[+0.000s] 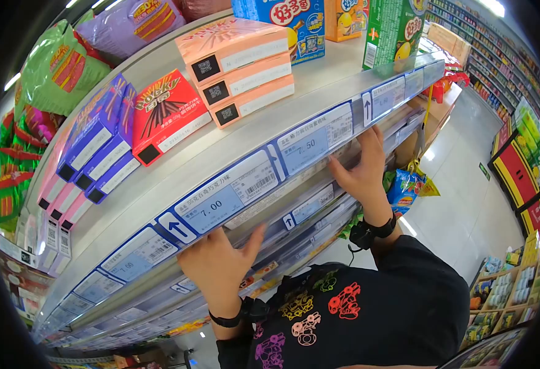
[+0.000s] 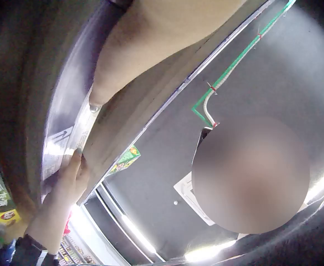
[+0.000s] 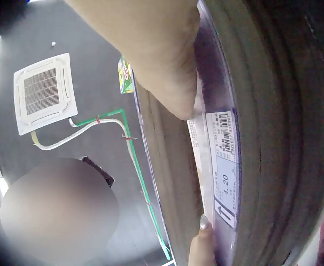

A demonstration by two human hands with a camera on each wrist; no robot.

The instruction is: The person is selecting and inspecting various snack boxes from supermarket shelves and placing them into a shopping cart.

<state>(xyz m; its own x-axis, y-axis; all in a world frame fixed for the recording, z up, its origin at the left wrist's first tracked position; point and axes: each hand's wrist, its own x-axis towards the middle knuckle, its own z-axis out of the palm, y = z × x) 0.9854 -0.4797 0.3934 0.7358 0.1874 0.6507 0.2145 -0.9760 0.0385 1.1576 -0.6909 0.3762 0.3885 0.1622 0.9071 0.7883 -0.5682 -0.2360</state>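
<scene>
My left hand (image 1: 216, 270) and right hand (image 1: 363, 175) reach in under the top shelf's front edge. Its price-label rail (image 1: 217, 200) covers the left fingers in the head view; the left thumb stands apart from them. In the right wrist view, a lower rail bears a 4.20 price label (image 3: 225, 183). A narrow white strip (image 3: 199, 144) runs along this rail, between my right hand (image 3: 151, 50) above and the left thumb (image 3: 202, 244) below. Fingertips of both hands lie right at the strip; I cannot tell whether they pinch it.
Salmon boxes (image 1: 245, 74), a red Pocky box (image 1: 165, 114) and purple boxes (image 1: 97, 141) stand on the curved top shelf. Blue (image 1: 310, 31) and green (image 1: 393, 34) boxes stand farther right. Blue bags (image 1: 407, 190) hang beside the shelf's right end. Tiled floor (image 1: 448, 203) lies beyond.
</scene>
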